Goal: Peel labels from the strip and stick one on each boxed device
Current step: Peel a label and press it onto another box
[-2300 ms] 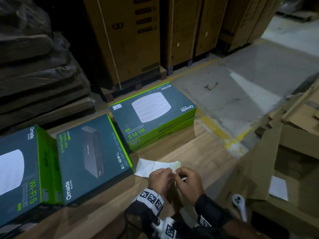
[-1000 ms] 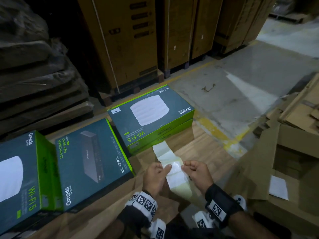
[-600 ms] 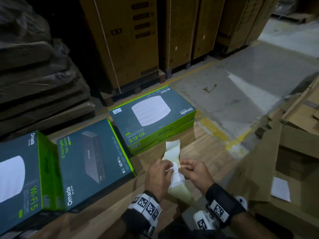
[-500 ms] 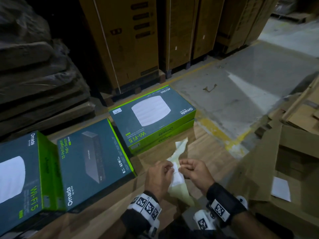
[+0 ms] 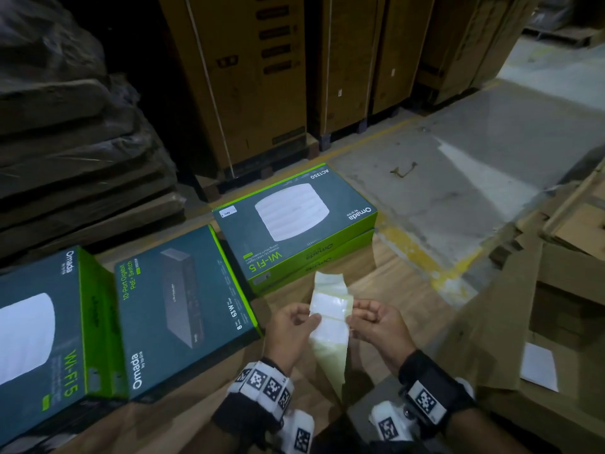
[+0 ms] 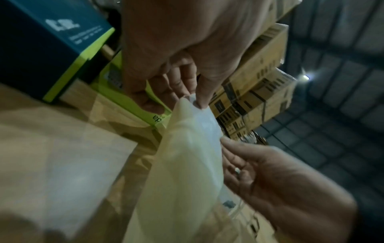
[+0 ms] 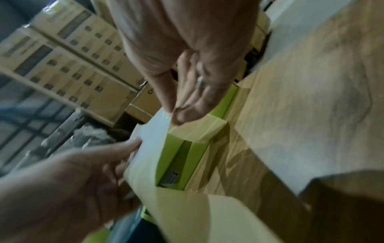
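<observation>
Left hand [image 5: 293,329] and right hand [image 5: 379,326] pinch label strip [image 5: 330,322] by its edges above bench [image 5: 393,290], near stacked Wi-Fi 5 boxes [image 5: 294,224] and PoE switch box [image 5: 183,306].

Tall brown cartons [image 5: 248,80], strapped, standing on dark pallets, far centre and far right. Stack of flat goods under dark plastic wrap [image 5: 72,126], far left. Grey concrete floor [image 5: 458,158], far right, with a worn yellow line [image 5: 415,253] along the edge of the wooden surface [image 5: 393,290]. Small bent scrap [image 5: 404,170] lying on the floor. Flattened and opened cardboard [image 5: 523,306], near right, carrying a white paper slip [image 5: 538,370].
</observation>
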`<state>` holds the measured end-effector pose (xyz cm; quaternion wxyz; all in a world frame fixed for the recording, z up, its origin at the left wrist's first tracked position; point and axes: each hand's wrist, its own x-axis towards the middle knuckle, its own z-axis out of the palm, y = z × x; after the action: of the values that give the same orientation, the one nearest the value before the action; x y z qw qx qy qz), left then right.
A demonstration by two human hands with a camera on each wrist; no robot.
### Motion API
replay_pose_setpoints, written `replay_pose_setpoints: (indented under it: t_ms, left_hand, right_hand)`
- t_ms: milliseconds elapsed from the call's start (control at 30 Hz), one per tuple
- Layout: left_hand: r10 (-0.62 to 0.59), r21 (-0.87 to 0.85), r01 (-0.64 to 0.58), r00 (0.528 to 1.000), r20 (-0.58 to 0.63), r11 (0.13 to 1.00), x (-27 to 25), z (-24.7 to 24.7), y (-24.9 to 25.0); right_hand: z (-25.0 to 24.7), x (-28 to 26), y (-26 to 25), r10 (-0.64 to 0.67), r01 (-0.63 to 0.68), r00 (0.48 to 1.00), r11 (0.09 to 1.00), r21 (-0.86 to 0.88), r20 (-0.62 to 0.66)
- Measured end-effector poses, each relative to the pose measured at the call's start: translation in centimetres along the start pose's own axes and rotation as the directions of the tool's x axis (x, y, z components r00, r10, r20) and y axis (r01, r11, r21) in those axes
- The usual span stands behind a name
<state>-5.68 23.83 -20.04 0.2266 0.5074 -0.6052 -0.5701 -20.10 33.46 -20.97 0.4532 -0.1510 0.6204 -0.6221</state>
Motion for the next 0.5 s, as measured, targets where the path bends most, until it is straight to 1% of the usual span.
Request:
replay_pose_setpoints:
  t_ms: [33, 67, 100, 133, 167, 200, 233, 267, 333, 367, 400, 500]
  left_hand:
    - [0.04, 0.033, -0.04, 0.999, -0.004, 0.999, 0.0, -0.1, 0.1]
    - [0.086, 0.066, -0.086, 0.996, -0.002, 0.994, 0.1, -0.2, 0.2]
    - [0.132, 0.113, -0.131, 0.991, 0.003, 0.985, -0.1, -0.2, 0.6]
    - [0.185, 0.148, -0.183, 0.983, 0.002, 0.972, -0.1, -0.3, 0.9]
    - [0.233, 0.186, -0.229, 0.972, -0.002, 0.956, -0.1, -0.4, 1.2]
    - [0.276, 0.216, -0.268, 0.961, -0.003, 0.939, -0.2, -0.5, 1.5]
    - [0.31, 0.24, -0.301, 0.951, 0.001, 0.923, -0.2, -0.5, 1.8]
    - [0.342, 0.258, -0.334, 0.94, 0.013, 0.907, -0.3, -0.6, 2.0]
    - [0.401, 0.294, -0.394, 0.915, 0.038, 0.871, -0.4, -0.7, 2.5]
    - [0.426, 0.302, -0.418, 0.904, 0.041, 0.857, -0.5, -0.7, 2.7]
    - [0.446, 0.3, -0.437, 0.894, 0.04, 0.848, -0.5, -0.7, 2.8]
    - [0.472, 0.304, -0.457, 0.881, 0.026, 0.836, -0.5, -0.9, 3.1]
  right_hand:
    - [0.1, 0.1, 0.1, -0.069, 0.061, 0.994, 0.994, -0.094, -0.081]
    - [0.1, 0.2, 0.0, -0.194, 0.156, 0.969, 0.96, -0.231, -0.15]
    - [0.2, 0.2, -0.3, -0.338, 0.263, 0.929, 0.888, -0.377, -0.148]
    - [0.4, 0.2, -0.7, -0.475, 0.386, 0.878, 0.776, -0.499, -0.061]
    - [0.7, 0.0, -1.2, -0.565, 0.499, 0.822, 0.647, -0.576, 0.076]
    - [1.1, -0.1, -1.7, -0.597, 0.577, 0.774, 0.53, -0.621, 0.21]
    - [1.4, -0.1, -2.3, -0.6, 0.628, 0.736, 0.432, -0.647, 0.314]
    - [1.7, 0.0, -2.8, -0.6, 0.66, 0.703, 0.349, -0.665, 0.383]
    - [2.2, 0.5, -3.6, -0.62, 0.714, 0.627, 0.213, -0.667, 0.472]
    - [2.3, 0.8, -3.7, -0.631, 0.732, 0.595, 0.168, -0.66, 0.499]
    - [2.3, 1.0, -3.9, -0.64, 0.744, 0.572, 0.143, -0.653, 0.513]
    - [2.2, 1.4, -3.9, -0.668, 0.76, 0.537, 0.117, -0.64, 0.515]
